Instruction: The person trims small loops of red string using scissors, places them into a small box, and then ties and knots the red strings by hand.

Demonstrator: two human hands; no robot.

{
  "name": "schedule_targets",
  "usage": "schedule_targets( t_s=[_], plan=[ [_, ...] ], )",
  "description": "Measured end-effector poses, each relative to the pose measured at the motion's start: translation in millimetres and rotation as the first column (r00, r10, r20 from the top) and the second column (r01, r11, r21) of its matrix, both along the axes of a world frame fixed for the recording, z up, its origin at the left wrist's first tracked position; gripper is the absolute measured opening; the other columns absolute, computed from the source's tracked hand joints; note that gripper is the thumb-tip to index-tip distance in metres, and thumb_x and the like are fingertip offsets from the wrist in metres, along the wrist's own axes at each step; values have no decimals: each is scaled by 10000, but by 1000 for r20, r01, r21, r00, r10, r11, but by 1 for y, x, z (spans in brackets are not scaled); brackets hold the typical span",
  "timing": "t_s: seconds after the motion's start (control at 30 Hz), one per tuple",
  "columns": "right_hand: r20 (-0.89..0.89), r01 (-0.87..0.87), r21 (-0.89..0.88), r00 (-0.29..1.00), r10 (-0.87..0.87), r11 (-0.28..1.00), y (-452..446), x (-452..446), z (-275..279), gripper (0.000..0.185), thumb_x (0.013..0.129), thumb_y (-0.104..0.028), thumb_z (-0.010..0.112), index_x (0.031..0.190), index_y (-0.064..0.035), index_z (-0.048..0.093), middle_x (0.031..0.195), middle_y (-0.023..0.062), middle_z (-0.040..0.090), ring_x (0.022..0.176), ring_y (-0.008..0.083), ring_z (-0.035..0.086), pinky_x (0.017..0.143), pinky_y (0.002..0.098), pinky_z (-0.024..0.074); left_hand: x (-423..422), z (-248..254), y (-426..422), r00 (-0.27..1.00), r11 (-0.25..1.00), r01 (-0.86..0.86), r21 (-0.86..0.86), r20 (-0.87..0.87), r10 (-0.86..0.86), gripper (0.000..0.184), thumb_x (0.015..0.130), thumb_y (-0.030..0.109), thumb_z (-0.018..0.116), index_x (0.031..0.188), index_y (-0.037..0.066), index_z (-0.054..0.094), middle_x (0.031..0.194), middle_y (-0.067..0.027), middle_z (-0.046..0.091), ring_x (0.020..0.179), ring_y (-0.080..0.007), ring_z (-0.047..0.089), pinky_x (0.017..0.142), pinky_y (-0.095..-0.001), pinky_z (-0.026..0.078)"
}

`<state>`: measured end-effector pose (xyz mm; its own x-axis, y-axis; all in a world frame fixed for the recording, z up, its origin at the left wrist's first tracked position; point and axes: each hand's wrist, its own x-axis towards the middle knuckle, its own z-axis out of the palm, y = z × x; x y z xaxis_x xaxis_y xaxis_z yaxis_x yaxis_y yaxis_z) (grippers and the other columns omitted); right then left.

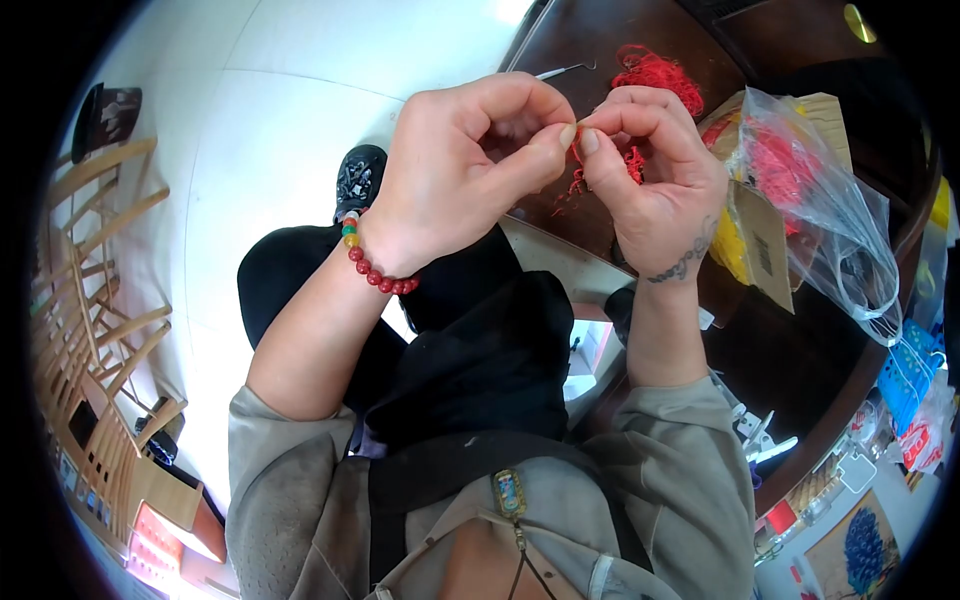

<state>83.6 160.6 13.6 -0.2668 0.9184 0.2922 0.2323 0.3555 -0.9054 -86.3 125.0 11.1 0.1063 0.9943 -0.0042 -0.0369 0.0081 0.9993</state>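
Note:
My left hand [480,155], with a beaded bracelet [372,270] at its wrist, is raised over the edge of a dark table [560,60]. Its thumb and finger pinch a thin red cord [577,150]. The fingertips of my right hand [655,160] nearly touch it and pinch the same cord. Loose red strands dangle below and behind the fingertips. A pile of red cord [658,78] lies on the table just beyond my right hand. A thin hooked tool [567,70] rests behind my left hand, partly hidden by it.
Right of my hands lie a clear plastic bag [800,180] with pink-red material and an opened cardboard box [765,245] with something yellow. White scissors-like handles [760,438] are near my right forearm. A wooden slatted chair [110,330] stands at the far left on the pale floor.

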Motion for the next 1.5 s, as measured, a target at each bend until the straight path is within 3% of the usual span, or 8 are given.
schedule_targets(
  t_s=[0.37, 0.47, 0.9, 1.2, 1.5],
  plan=[
    [45, -50, -48, 998, 52, 998, 3, 9, 8, 131, 708, 4, 692, 834, -11, 658, 818, 22, 621, 755, 81, 581, 681, 210, 468, 1, -4, 2, 999, 999, 32, 42, -34, -31, 113, 934, 74, 568, 1005, -10, 596, 799, -6, 624, 659, -25, 526, 578, -157, 413],
    [-45, 0, -192, 999, -8, 981, -5, 5, 9, 130, 729, 5, 689, 852, -3, 649, 782, 9, 626, 729, 64, 583, 672, 197, 470, 1, -4, 2, 998, 998, 39, 43, -59, -36, 110, 942, 74, 553, 1010, -7, 586, 799, -2, 617, 669, -20, 523, 581, -154, 407],
    [-9, -53, -116, 999, 53, 992, -1, 4, 4, 100, 737, 10, 664, 832, 4, 631, 744, 11, 629, 673, 57, 593, 619, 187, 472, 4, -4, 3, 995, 997, 51, 50, -92, -47, 100, 945, 76, 553, 986, -13, 573, 801, 18, 593, 717, -9, 535, 614, -143, 407],
    [-30, -77, -171, 997, 73, 982, 1, 6, 3, 99, 738, 2, 665, 824, 5, 616, 735, 6, 618, 674, 52, 584, 622, 183, 467, 4, -3, 3, 989, 996, 87, 38, -123, -81, 96, 944, 81, 557, 969, -11, 574, 786, 29, 574, 655, 4, 481, 552, -148, 365],
    [-4, -119, -166, 993, 120, 979, 4, 10, 2, 125, 734, -12, 687, 837, -1, 617, 752, 11, 622, 691, 61, 594, 637, 191, 474, 5, -10, 4, 972, 977, 181, -113, 170, -160, 125, 965, 108, 523, 1006, -7, 549, 857, 10, 566, 762, -26, 527, 624, -163, 420]
  ],
)
